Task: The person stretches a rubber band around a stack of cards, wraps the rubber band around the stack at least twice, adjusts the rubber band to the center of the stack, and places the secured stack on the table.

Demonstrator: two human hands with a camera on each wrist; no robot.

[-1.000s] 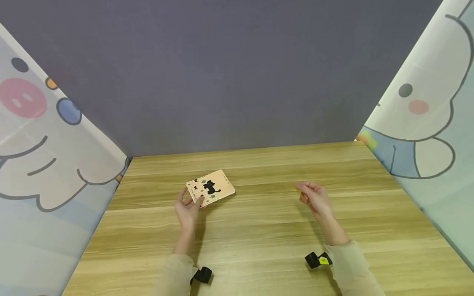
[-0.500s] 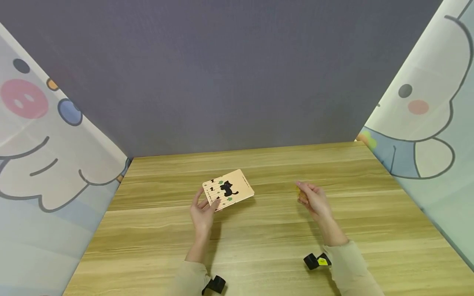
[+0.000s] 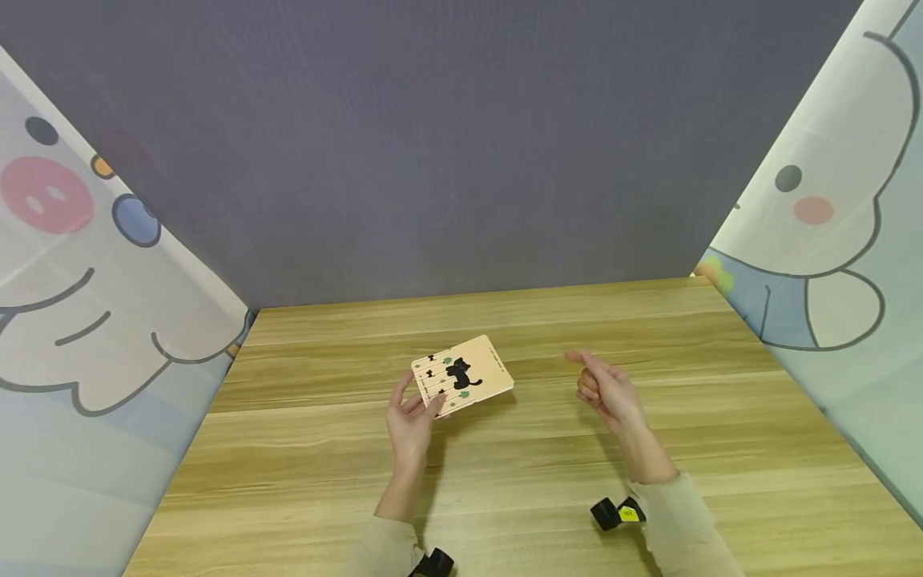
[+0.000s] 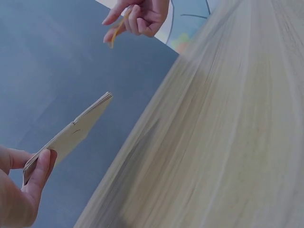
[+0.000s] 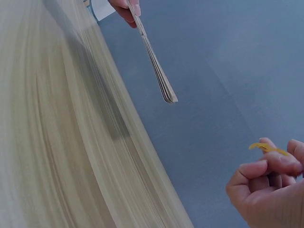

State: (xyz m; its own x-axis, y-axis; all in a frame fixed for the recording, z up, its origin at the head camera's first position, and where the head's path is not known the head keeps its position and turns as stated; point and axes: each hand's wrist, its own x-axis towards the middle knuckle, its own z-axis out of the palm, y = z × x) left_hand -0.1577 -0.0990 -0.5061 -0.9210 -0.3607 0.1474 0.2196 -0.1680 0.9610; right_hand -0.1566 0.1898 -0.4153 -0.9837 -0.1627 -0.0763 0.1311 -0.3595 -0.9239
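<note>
My left hand (image 3: 409,425) grips the near left edge of a thin cream stack of booklets (image 3: 476,370), thumb on top and fingers beneath. A black cat, green leaves and small bows are printed on its cover. It is held tilted above the table; several layers show along the stack's edge (image 5: 159,71) in the right wrist view. To the right, my right hand (image 3: 613,397) has curled fingers and one finger reaching out leftward. A yellow rubber band (image 5: 268,148) loops over its fingers, seen also as a thin yellow band (image 4: 114,37) in the left wrist view.
The wood-grain table (image 3: 534,513) lies below both hands. A dark grey panel (image 3: 461,160) stands along its back edge, with cartoon-printed sheets (image 3: 815,264) at both sides. Black wrist cameras (image 3: 607,513) are worn at the sleeves.
My left hand has moved right with the booklets, closer to the right hand. The right hand stays in nearly the same place, and one finger now stretches out farther to the left.
</note>
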